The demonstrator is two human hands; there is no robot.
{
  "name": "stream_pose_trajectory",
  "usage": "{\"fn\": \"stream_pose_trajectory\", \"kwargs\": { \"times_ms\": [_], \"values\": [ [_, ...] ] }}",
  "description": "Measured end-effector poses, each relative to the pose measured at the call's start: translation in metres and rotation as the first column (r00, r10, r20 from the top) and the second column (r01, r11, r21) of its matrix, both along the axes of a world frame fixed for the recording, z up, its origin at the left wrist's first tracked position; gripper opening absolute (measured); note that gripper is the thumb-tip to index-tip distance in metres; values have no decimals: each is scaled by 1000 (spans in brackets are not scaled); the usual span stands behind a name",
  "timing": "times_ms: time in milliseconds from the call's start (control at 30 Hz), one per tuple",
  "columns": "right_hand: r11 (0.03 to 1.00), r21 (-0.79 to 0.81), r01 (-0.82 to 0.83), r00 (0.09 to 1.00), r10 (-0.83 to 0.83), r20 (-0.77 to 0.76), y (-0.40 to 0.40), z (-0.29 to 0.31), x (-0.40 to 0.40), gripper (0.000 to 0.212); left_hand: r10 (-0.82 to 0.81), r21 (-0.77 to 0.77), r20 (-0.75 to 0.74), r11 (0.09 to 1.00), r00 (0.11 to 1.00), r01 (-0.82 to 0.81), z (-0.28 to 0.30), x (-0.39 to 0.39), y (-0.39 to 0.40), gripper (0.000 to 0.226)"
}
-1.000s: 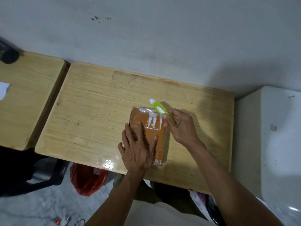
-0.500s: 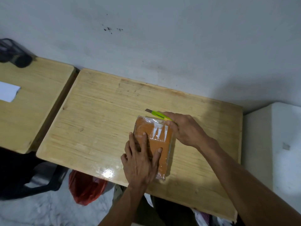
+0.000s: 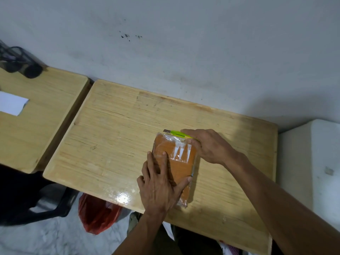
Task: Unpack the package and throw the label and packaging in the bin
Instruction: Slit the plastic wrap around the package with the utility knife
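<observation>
An orange package [image 3: 184, 159] wrapped in clear plastic lies flat on the wooden table [image 3: 114, 137], with strips of white label remnants near its far end. My left hand [image 3: 160, 186] presses flat on the package's near left part, fingers spread. My right hand [image 3: 207, 146] grips a lime-green utility knife [image 3: 177, 134] laid along the package's far edge, its short blade poking out to the left.
A second wooden table [image 3: 40, 115] stands to the left with a white paper [image 3: 12, 105] and a dark mesh object [image 3: 18, 61] on it. A white box [image 3: 311, 166] sits at the right. A red plastic bag [image 3: 97, 214] hangs below the table's front edge.
The knife has swung from pointing diagonally up-left to lying almost flat along the package's far edge. My left hand keeps pressing the package down.
</observation>
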State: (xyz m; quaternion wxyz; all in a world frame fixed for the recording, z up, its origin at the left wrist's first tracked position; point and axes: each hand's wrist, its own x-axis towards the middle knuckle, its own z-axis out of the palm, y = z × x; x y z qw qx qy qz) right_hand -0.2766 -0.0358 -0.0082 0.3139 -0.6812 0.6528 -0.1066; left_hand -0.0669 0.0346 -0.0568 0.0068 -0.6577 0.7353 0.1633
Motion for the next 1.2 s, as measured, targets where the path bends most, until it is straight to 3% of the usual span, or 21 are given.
{"fn": "stream_pose_trajectory", "kwargs": {
  "times_ms": [733, 1200],
  "values": [
    [994, 52, -97, 992, 101, -74, -18, 6, 17, 42, 1, -12, -3, 1000, 1000, -1, 2, -2, -1, 110],
    [974, 22, -224, 920, 218, -325, -22, 18, 28, 48, 6, -18, -1, 1000, 1000, -6, 3, -4, -1, 110]
  ]
}}
